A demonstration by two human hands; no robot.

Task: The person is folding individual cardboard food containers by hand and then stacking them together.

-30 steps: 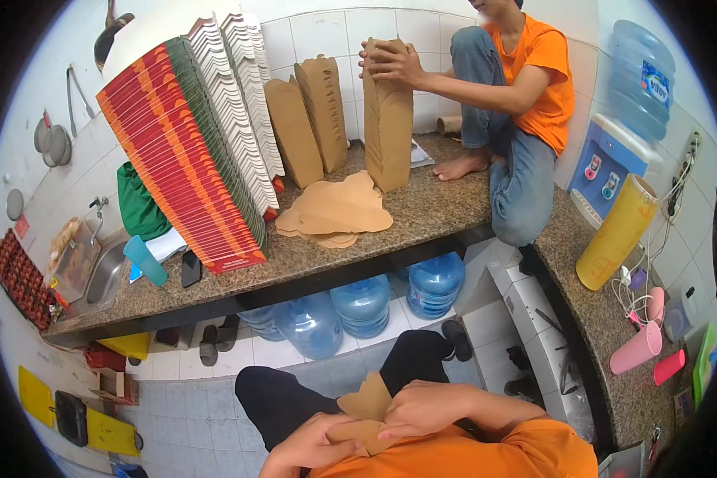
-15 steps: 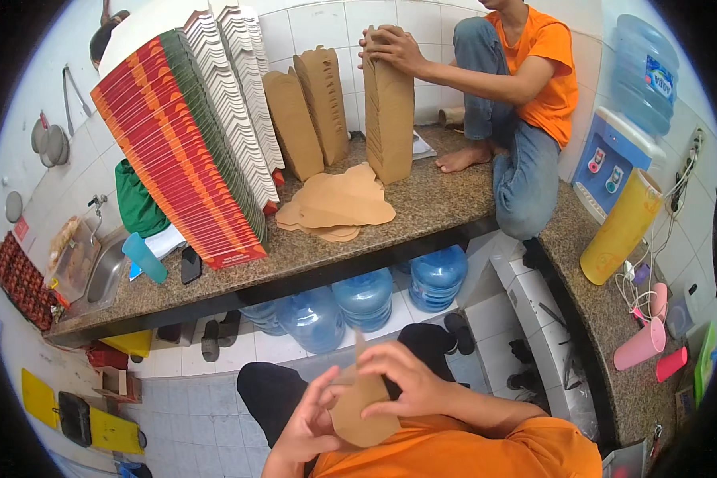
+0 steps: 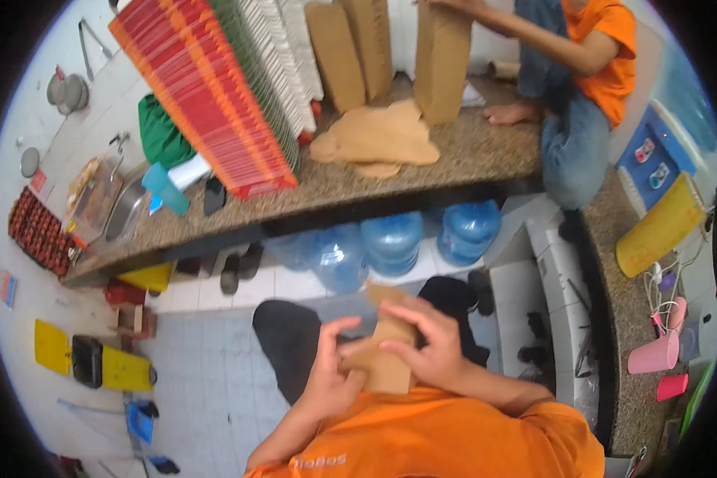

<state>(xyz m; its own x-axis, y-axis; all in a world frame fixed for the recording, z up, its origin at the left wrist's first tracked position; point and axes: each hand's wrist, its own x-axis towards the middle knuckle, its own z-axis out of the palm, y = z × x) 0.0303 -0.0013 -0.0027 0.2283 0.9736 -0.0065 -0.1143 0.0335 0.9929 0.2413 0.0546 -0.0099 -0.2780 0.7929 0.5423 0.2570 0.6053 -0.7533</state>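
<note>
Head view: a piece of brown card [image 3: 392, 373] is held at 6 o'clock, above the wearer's lap. The right hand [image 3: 432, 341] pinches it, thumb pressed on the near face and fingers over the far side. The left hand [image 3: 336, 373] has thumb and forefinger spread, with one digit against the card's left edge; whether it grips cannot be told.

Progress, by judgement: the held piece appears bent into shape only in part. Loose flat brown sheets [image 3: 377, 135] lie overlapped at 12 o'clock and show no folds. Two brown stacks [image 3: 336, 60] stand side by side behind them; a third stack [image 3: 441, 72] stands at 1 o'clock, a co-worker's hand at its top. A tall leaning pile of red cartons [image 3: 207, 95] occupies 11 o'clock. Whether the stacked pieces are finished cannot be confirmed.

Surface: the speckled stone counter [image 3: 490, 155] crosses the upper half and turns down the 3 o'clock side. It carries a teal cup [image 3: 166, 190] toward 10 o'clock, a yellow roll [image 3: 660, 227] at 3 o'clock and a pink cup [image 3: 653, 353] near 4 o'clock.

Room: blue water jugs [image 3: 392, 239] stand beneath the counter. A sink [image 3: 125, 211] is set at 9 o'clock. A yellow bin [image 3: 119, 366] is at 8 o'clock by the tiled floor [image 3: 207, 366].
</note>
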